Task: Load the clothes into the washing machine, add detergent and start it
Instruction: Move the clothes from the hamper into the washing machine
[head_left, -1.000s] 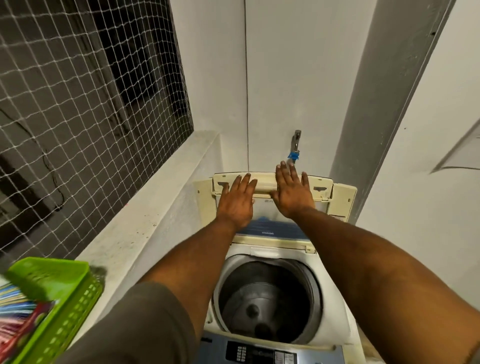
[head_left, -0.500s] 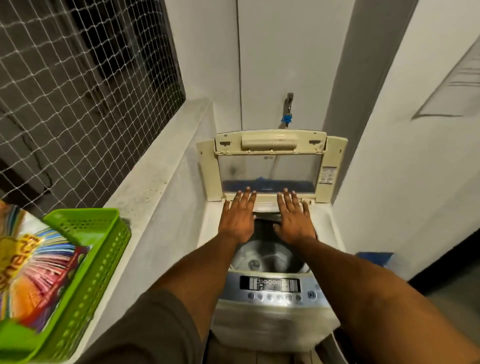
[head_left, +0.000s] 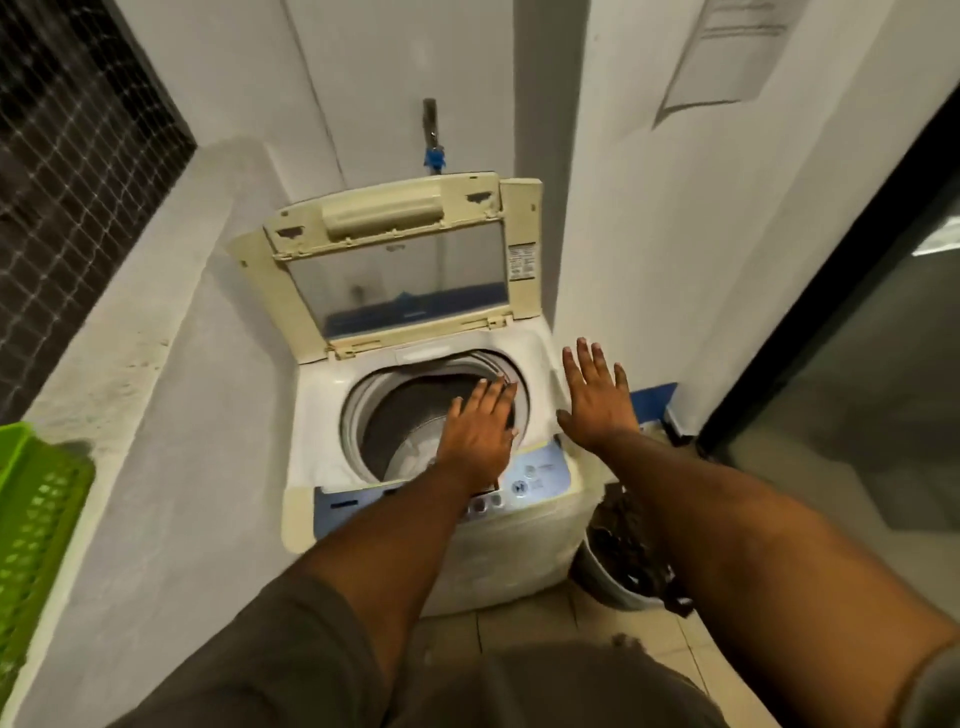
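A cream top-loading washing machine (head_left: 322, 415) stands against the wall with its lid (head_left: 400, 265) folded up and back. Its drum (head_left: 400, 415) looks dark and I see no clothes in it. The blue control panel (head_left: 540, 475) runs along the front edge. My left hand (head_left: 480, 428) hovers flat over the drum's right side, fingers straight. My right hand (head_left: 597, 400) is spread open above the machine's right edge, holding nothing. A white bucket of dark clothes (head_left: 623, 556) sits on the floor at the machine's right.
A green plastic basket (head_left: 36, 525) sits on the grey ledge (head_left: 156, 364) at the left, under a netted window. A tap (head_left: 431, 130) sticks out of the wall behind the lid. A dark-framed glass door (head_left: 841, 364) is on the right. Tiled floor lies below.
Both hands have left the raised lid and pulled back towards me and to the right. My view has swung right, bringing the bucket of clothes and the glass door into sight.
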